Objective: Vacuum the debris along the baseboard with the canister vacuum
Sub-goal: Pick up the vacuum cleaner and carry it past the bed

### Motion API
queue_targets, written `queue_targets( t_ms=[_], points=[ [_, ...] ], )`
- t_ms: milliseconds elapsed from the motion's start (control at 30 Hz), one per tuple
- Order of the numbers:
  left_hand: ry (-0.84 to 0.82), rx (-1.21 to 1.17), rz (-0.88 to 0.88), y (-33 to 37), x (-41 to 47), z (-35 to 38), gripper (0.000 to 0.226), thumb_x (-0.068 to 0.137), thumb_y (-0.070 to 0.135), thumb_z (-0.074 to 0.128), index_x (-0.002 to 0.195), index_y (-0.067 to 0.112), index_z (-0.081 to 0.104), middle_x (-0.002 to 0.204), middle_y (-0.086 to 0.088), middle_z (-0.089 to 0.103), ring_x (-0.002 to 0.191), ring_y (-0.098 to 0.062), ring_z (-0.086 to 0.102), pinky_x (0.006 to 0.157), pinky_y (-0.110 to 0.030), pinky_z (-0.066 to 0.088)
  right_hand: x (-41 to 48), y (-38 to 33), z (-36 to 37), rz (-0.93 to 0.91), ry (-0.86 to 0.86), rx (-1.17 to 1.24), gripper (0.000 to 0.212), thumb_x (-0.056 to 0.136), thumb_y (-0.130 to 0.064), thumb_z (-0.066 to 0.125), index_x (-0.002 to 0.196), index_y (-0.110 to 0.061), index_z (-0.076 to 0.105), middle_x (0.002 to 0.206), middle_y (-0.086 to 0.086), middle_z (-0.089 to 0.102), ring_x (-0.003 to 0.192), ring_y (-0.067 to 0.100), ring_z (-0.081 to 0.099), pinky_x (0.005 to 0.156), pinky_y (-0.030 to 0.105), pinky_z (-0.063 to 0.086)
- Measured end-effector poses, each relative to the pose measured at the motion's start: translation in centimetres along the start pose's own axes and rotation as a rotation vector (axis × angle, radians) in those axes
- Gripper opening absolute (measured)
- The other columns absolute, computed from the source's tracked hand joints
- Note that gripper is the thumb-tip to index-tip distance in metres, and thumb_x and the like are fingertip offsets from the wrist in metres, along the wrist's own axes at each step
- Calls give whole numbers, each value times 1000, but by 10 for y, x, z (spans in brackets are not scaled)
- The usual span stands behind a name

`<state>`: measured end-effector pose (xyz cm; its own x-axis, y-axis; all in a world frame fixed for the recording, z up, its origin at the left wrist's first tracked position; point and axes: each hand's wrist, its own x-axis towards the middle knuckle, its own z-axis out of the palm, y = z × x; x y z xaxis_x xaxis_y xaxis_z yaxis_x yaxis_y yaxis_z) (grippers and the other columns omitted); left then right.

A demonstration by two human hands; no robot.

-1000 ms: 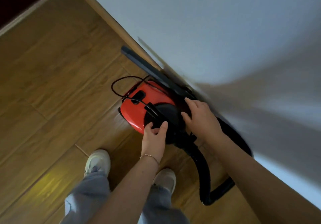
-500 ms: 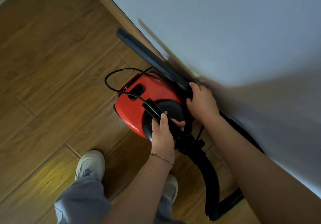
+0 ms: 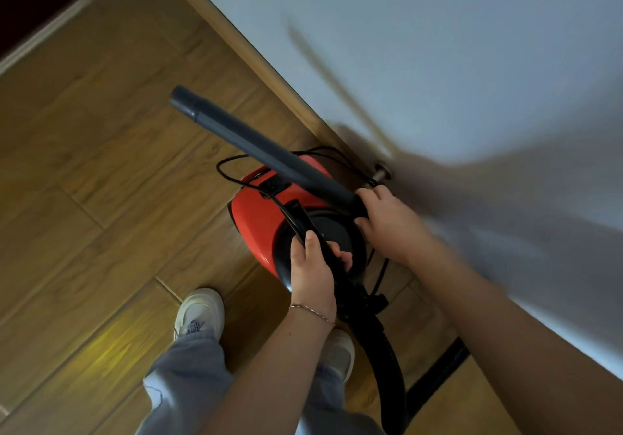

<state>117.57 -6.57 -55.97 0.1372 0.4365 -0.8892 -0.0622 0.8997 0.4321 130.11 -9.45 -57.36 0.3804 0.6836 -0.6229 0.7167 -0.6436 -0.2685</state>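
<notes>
- Where the wood-plank floor (image 3: 101, 198) meets the light wooden baseboard (image 3: 253, 53), the red and black canister vacuum (image 3: 259, 222) is just beside it; whether it rests on the floor or hangs lifted is unclear.
- The left hand (image 3: 315, 266), a thin chain bracelet (image 3: 313, 311) at its wrist, has fingers curled tight round the vacuum's black top handle (image 3: 300, 218).
- The right hand (image 3: 387, 222) wraps round the near end of the long grey plastic wand (image 3: 256, 144), which slants across the vacuum; the joint under the palm is hidden.
- The black ribbed hose (image 3: 391, 360) loops toward the bottom edge, cut off there and partly behind the right forearm.
- The pale wall (image 3: 438, 63) at right is smeared by blur.
</notes>
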Motion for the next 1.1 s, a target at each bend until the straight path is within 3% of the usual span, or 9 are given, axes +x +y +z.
queue_targets(
  t_ms=[333, 433, 567, 667, 733, 833, 1100],
  points=[
    [-37, 213, 271, 85, -123, -29, 24, 101, 23, 32, 84, 11, 45, 55, 0, 49, 39, -13, 42, 44, -28, 37, -101, -85, -95, -214, 188, -36, 40, 93, -31, 48, 127, -12, 46, 109, 9, 62, 99, 30, 54, 78, 37, 41],
    [-34, 219, 318, 130, -182, -36, 24, 101, 23, 32, 84, 11, 45, 54, 1, 49, 39, -13, 41, 40, -26, 36, -141, -123, -144, -311, 201, -90, 52, 90, -38, 36, 135, -14, 42, 114, 8, 62, 104, 30, 52, 87, 42, 41],
    [-31, 186, 367, 187, -259, -49, 25, 101, 23, 32, 84, 13, 46, 53, 3, 49, 40, -13, 41, 41, -26, 37, -193, -182, -204, -362, 272, -118, 43, 97, -34, 39, 138, -21, 36, 120, 0, 59, 114, 24, 48, 95, 42, 25],
    [-9, 141, 409, 227, -307, -65, 24, 101, 23, 32, 84, 12, 45, 53, 2, 49, 39, -12, 41, 41, -26, 37, -224, -228, -239, -373, 253, -127, 42, 98, -33, 39, 139, -24, 33, 122, -2, 56, 120, 21, 46, 106, 53, 17],
    [8, 139, 443, 251, -334, -81, 23, 101, 23, 32, 85, 11, 44, 53, 3, 49, 38, -13, 40, 41, -26, 36, -240, -258, -256, -400, 235, -123, 44, 99, -32, 39, 141, -23, 30, 127, -1, 54, 121, 22, 44, 107, 54, 24],
    [38, 139, 481, 282, -370, -108, 23, 101, 23, 31, 86, 10, 44, 55, 1, 49, 40, -13, 40, 42, -26, 37, -261, -306, -275, -505, 246, -124, 47, 98, -32, 41, 142, -21, 30, 129, 3, 54, 116, 23, 46, 95, 40, 43],
    [200, 0, 586, 310, -452, -195, 26, 101, 21, 32, 82, 9, 45, 58, -3, 47, 40, -12, 40, 42, -26, 37, -325, -427, -278, -785, 228, -163, 46, 98, -30, 43, 139, -14, 34, 123, 5, 56, 113, 24, 49, 89, 33, 43]
  ],
)
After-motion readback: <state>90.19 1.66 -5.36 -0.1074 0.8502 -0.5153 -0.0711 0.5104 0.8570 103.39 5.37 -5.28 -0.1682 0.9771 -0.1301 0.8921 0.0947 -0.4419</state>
